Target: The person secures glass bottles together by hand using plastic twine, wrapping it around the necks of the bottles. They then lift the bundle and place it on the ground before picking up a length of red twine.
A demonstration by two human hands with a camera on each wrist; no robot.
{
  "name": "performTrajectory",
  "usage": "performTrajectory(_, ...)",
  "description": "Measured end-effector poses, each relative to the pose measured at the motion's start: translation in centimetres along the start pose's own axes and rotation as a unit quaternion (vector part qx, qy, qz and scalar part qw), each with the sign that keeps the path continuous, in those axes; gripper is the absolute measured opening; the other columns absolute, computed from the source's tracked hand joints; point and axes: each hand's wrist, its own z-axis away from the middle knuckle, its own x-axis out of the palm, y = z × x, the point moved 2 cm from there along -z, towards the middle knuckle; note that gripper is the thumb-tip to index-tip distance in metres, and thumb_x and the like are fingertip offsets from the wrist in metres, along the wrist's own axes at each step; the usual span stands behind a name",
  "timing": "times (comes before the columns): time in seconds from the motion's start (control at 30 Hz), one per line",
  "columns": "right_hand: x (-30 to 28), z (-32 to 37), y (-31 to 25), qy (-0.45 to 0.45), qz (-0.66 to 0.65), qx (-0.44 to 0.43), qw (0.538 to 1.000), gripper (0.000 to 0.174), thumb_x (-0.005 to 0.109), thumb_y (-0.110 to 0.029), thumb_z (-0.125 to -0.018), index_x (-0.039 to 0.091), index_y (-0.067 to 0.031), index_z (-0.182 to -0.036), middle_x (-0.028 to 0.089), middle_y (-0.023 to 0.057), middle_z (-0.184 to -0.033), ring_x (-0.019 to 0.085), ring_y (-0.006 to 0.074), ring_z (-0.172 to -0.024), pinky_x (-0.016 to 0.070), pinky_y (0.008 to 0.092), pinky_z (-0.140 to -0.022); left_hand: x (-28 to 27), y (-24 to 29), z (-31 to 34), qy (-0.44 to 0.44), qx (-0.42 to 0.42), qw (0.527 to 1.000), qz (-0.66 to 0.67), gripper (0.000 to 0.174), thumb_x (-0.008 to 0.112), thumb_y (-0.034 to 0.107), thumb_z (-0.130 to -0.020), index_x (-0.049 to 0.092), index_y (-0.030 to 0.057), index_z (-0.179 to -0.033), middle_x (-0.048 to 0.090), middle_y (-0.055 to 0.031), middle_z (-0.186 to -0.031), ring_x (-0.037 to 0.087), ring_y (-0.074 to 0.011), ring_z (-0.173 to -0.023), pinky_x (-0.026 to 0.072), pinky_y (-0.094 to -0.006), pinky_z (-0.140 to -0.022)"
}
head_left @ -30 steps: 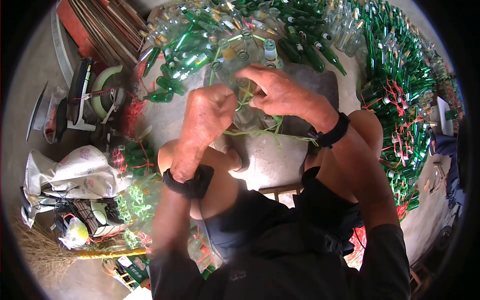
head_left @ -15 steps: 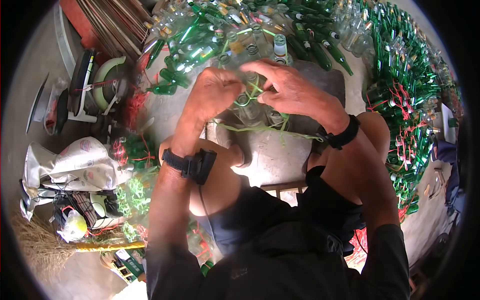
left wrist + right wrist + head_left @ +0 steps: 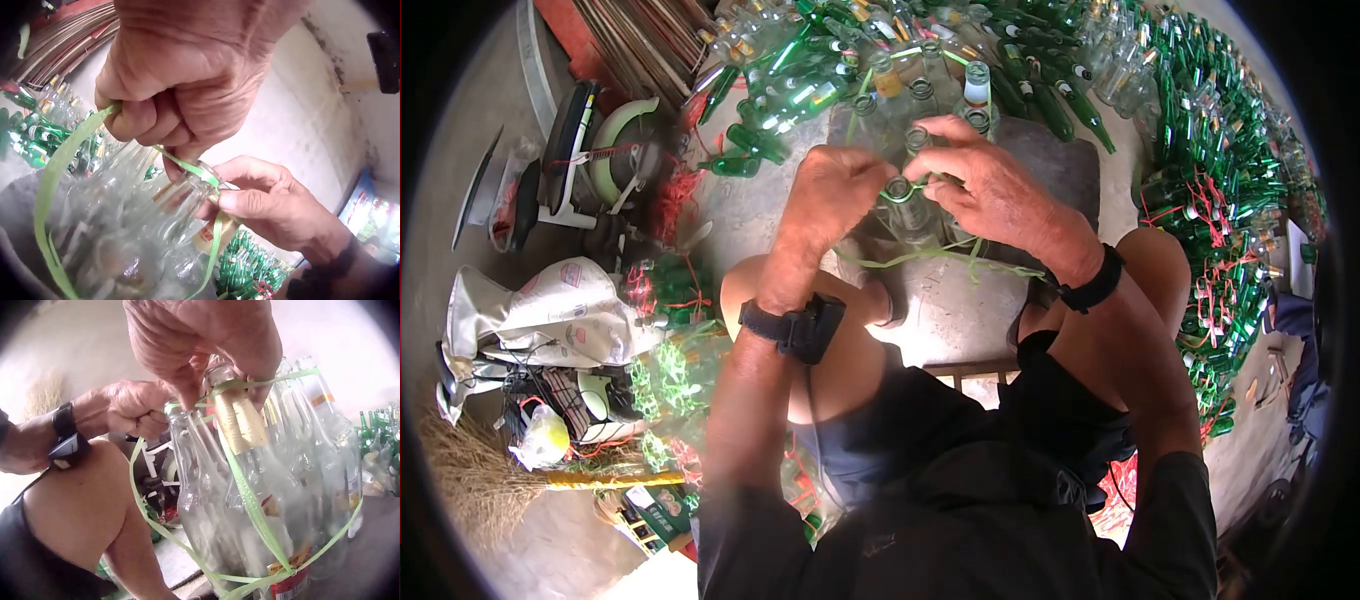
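Note:
A group of clear glass bottles stands upright and close together, ringed low down by a light green plastic strap. My left hand grips the strap in curled fingers, just left of the front bottle's neck. From that hand, a taut length of strap runs to the bottle mouth and lies around it. On the other side, my right hand pinches the strap with thumb and forefinger right at the neck. Another strap length hangs in a loop below my left hand in the left wrist view.
Many green and clear bottles lie piled at the back and along the right. On the left are a white sack, a straw broom and stacked boards. Loose strap trails in front of the bottles, between the person's knees.
The strap between my hands, earlier crossed above the bottles, now lies close around the front bottle's neck. Both hands stay near it, and the head view has shifted slightly.

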Motion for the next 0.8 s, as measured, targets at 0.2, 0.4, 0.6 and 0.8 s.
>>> performTrajectory(0.2, 0.1, -0.2, 0.3, -0.019, 0.023, 0.023, 0.999, 0.011, 0.07, -0.005, -0.087, 0.074, -0.007, -0.097, 0.058, 0.0221, -0.134, 0.068, 0.0418, -0.109, 0.0558, 0.0458, -0.094, 0.3, 0.1, 0.7, 0.027, 0.01, 0.999, -0.022, 0.019, 0.073, 0.017, -0.09, 0.079, -0.0004, -0.094, 0.068, -0.0162, -0.068, 0.061, -0.0173, -0.059, 0.0522, -0.0369, -0.063)
performTrajectory(0.4, 0.6, -0.1, 0.4, -0.006, 0.032, -0.015, 0.999, 0.009, 0.077, -0.006, -0.087, 0.071, -0.0021, -0.092, 0.056, 0.0188, -0.139, 0.071, 0.034, -0.094, 0.0561, 0.0415, -0.082, 0.5, 0.0, 1.2, 0.03, 0.037, 0.998, -0.05, 0.017, 0.07, 0.015, -0.092, 0.078, 0.001, -0.095, 0.07, -0.0205, -0.076, 0.068, -0.0312, -0.067, 0.0538, -0.0412, -0.068)
performTrajectory(0.6, 0.8, -0.1, -0.2, -0.029, 0.034, 0.025, 0.999, 0.018, 0.086, -0.01, -0.08, 0.071, -0.0022, -0.088, 0.055, 0.0183, -0.14, 0.071, 0.0318, -0.098, 0.0566, 0.0424, -0.084, 0.7, -0.4, 1.8, 0.034, 0.05, 0.996, -0.071, 0.016, 0.067, 0.013, -0.093, 0.077, 0.0017, -0.098, 0.072, -0.0225, -0.088, 0.072, -0.0401, -0.084, 0.0559, -0.0433, -0.076)
performTrajectory(0.8, 0.8, -0.1, -0.9, -0.034, 0.041, 0.035, 0.998, 0.02, 0.087, -0.013, -0.08, 0.072, -0.0017, -0.087, 0.054, 0.0183, -0.141, 0.071, 0.0337, -0.099, 0.0574, 0.0426, -0.086, 1.3, -0.8, 2.2, 0.06, 0.065, 0.995, -0.056, 0.014, 0.067, 0.012, -0.093, 0.077, 0.0028, -0.098, 0.072, -0.023, -0.089, 0.072, -0.04, -0.084, 0.0561, -0.0437, -0.076)
